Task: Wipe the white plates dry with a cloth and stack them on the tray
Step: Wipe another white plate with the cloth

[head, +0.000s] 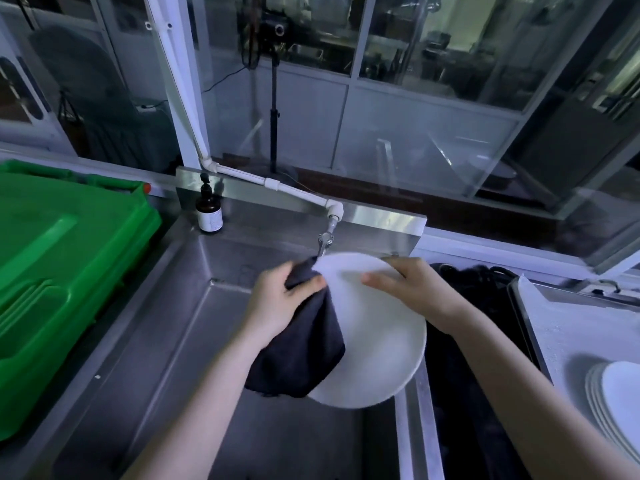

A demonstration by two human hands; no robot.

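Observation:
Over the steel sink [166, 327] I hold a large white plate [381, 348], tilted toward me. My right hand [405, 282] grips its upper right rim, thumb on the face. My left hand [280, 299] clutches a dark cloth [304, 355] pressed against the plate's left side; the cloth hangs down and hides that edge. At the right, a stack of white plates [616, 396] rests on a metal tray [526, 327] lined with a white sheet.
A tap [325, 237] on a white pipe [242, 173] ends just behind the plate. A brown pump bottle [209, 211] stands at the sink's back ledge. A green plastic crate [65, 258] fills the left. Dark cables [464, 289] lie between sink and tray.

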